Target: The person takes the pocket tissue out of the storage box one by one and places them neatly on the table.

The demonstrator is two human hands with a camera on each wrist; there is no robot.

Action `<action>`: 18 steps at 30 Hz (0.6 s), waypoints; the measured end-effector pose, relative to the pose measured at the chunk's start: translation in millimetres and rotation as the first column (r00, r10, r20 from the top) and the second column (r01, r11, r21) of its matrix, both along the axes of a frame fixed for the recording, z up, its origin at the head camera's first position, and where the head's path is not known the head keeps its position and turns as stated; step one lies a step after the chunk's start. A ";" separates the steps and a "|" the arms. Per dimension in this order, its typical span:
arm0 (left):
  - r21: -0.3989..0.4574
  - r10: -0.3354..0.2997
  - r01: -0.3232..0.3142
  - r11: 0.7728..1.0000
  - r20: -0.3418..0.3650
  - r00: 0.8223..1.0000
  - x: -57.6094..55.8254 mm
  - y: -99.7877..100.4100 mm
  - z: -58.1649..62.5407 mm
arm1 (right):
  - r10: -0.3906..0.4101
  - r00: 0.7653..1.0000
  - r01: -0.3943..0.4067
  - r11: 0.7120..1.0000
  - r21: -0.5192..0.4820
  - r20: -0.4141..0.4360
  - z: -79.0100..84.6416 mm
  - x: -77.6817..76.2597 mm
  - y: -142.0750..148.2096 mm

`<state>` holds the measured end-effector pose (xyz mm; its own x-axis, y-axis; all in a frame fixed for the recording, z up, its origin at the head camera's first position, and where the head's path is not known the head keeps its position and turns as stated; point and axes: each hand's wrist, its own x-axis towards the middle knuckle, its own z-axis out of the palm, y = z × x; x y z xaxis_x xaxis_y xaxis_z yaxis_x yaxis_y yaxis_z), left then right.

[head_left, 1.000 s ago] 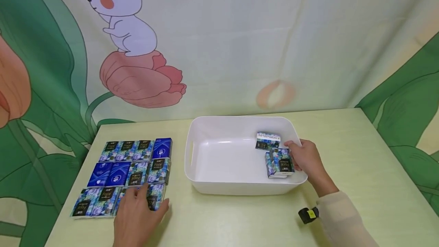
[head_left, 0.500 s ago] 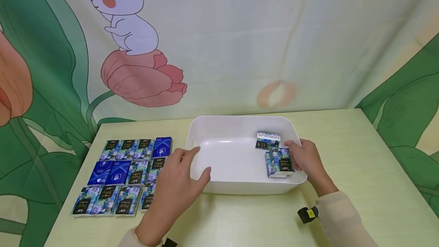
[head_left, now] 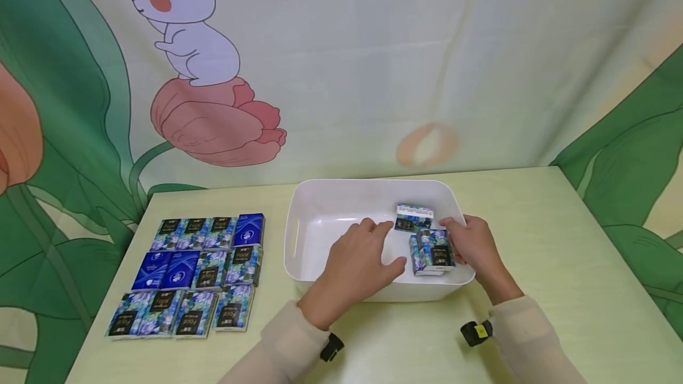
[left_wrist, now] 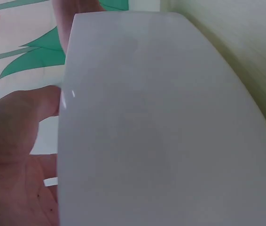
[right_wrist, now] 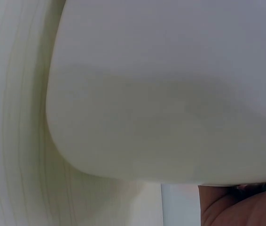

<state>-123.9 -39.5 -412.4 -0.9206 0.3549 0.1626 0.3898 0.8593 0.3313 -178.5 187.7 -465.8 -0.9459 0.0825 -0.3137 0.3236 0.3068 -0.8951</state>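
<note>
A white plastic bin [head_left: 341, 292] stands on the table, its front wall filling much of the left wrist view. My left hand [head_left: 357, 265] is over the middle of the bin, reaching past the front rim, thumb and fingers spread with nothing between them. To its right, inside the bin, are small tissue packs: one floral pack [head_left: 413, 218] toward the back and a stacked pair [head_left: 434, 250] in front of it. My right hand [head_left: 477, 248] grips the bin's right end at the rim. The right wrist view shows mainly the bin's outer wall [right_wrist: 161, 94].
Left of the bin, several more tissue packs lie in three rows on the table, most of them floral [head_left: 160, 313], with a few plain blue ones [head_left: 181, 268]. A cloth with a printed rabbit [head_left: 200, 55] hangs behind the table [head_left: 560, 253].
My left hand has moved right from the front row of tissue packs, past the bin's left end, to over its middle. The right hand has stayed on the bin.
</note>
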 end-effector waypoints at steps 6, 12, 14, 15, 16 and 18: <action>-0.116 -0.053 0.066 0.991 0.116 0.992 -15.5 31.9 -2.6 | 0.007 1.000 -0.007 1.000 0.008 -0.005 0.2 0.1 0.9; -0.201 -0.076 0.113 0.973 0.187 0.979 -25.5 59.6 -11.3 | 0.013 1.000 -0.013 1.000 -0.001 -0.022 0.1 0.2 1.4; -0.203 -0.083 0.129 0.971 0.218 0.972 -28.9 66.3 -15.4 | 0.010 1.000 -0.010 1.000 -0.006 -0.029 -0.2 0.3 1.1; -0.207 -0.086 0.136 0.969 0.233 0.969 -30.6 69.2 -17.4 | 0.010 0.999 -0.010 1.000 -0.007 -0.030 -0.2 0.4 1.0; -0.207 -0.087 0.140 0.968 0.248 0.965 -32.4 71.6 -19.5 | 0.007 1.000 -0.007 1.000 -0.010 -0.030 -0.1 0.6 0.7; -0.216 -0.079 0.141 0.966 0.272 0.959 -35.2 75.1 -22.5 | -0.001 1.000 0.000 1.000 -0.011 -0.026 0.1 0.9 0.2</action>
